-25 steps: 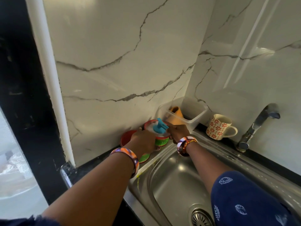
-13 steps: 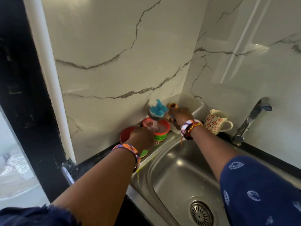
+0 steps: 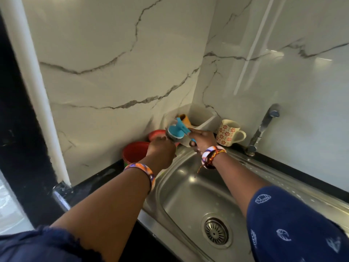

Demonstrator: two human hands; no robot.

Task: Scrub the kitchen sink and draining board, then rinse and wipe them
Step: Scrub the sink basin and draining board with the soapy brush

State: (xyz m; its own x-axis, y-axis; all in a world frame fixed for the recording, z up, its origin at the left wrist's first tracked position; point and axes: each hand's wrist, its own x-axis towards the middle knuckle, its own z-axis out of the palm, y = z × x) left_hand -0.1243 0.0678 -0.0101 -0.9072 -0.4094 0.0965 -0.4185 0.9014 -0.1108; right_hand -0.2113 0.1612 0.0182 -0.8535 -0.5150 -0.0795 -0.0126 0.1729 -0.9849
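My right hand (image 3: 203, 140) grips the handle of a blue scrubber (image 3: 178, 129) whose round head carries a grey pad; it is held up over the sink's back left corner. My left hand (image 3: 160, 151) is just under the scrubber's head, fingers curled round a small orange-rimmed tub (image 3: 177, 144) that the hand mostly hides. The steel sink basin (image 3: 188, 195) lies below both arms, with its drain strainer (image 3: 216, 230) near the front. The ribbed draining board (image 3: 283, 186) runs off to the right.
Two red bowls (image 3: 136, 151) stand on the black counter at the left of the sink. A white plastic container (image 3: 205, 118) sits in the corner, beside it a flower-patterned mug (image 3: 229, 133). The tap (image 3: 264, 125) rises at the back right. Marble walls close in behind.
My right hand has lifted the blue scrubber out of the tub and turned it so the handle points toward me. My left hand stays at the tub.
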